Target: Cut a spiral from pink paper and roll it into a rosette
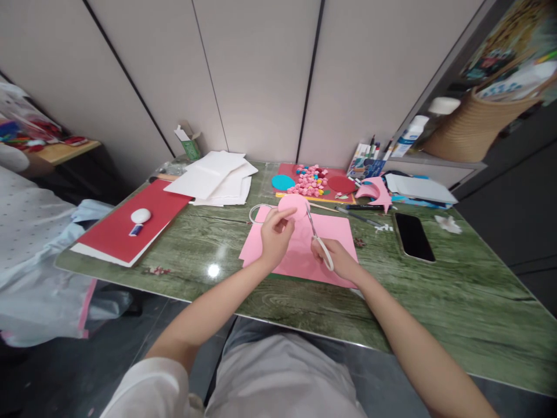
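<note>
My left hand [275, 233] pinches a round pink paper piece [294, 205] and holds it up above the table. My right hand [334, 259] grips white-handled scissors [317, 238], whose blades point up at the right edge of that paper piece. Both hands hover over pink paper sheets [300, 255] lying flat on the green wood-grain table [456, 290]. A thin white ring [256, 212] lies at the sheets' far left corner.
A red board [122, 229] with a small white object sits at left, white sheets [217, 180] behind it. At the back lie a pile of small pink pieces [308, 183], blue and red discs and pens. A black phone [413, 236] rests at right, a wicker basket [478, 125] beyond.
</note>
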`<state>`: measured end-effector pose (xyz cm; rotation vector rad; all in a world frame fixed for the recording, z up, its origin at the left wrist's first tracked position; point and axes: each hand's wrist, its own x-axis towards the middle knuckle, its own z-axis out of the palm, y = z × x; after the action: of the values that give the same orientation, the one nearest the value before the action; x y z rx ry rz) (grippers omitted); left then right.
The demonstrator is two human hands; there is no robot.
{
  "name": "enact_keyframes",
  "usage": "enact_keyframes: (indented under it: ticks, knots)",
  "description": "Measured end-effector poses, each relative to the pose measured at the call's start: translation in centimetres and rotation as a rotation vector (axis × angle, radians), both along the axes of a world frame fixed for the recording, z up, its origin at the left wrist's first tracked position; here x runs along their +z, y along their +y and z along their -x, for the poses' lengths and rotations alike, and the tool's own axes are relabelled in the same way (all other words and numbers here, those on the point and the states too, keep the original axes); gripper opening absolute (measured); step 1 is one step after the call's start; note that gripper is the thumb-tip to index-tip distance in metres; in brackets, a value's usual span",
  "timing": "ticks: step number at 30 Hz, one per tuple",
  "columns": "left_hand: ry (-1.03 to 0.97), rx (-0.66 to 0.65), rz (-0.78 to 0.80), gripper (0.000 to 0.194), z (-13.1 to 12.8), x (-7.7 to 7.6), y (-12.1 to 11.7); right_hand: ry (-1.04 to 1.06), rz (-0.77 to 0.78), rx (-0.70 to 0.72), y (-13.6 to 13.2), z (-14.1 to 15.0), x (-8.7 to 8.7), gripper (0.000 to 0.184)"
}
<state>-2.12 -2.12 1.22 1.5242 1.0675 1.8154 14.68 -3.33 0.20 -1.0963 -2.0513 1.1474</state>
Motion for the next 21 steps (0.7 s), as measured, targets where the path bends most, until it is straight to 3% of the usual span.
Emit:
enact_keyframes:
  ticks: [21]
  knots:
    - [-0.033, 0.058, -0.025, 0.022, 0.11, -0.15, 0.11, -0.024, 0.014, -0.001, -0.17, 0.16, 0.42, 0.035]
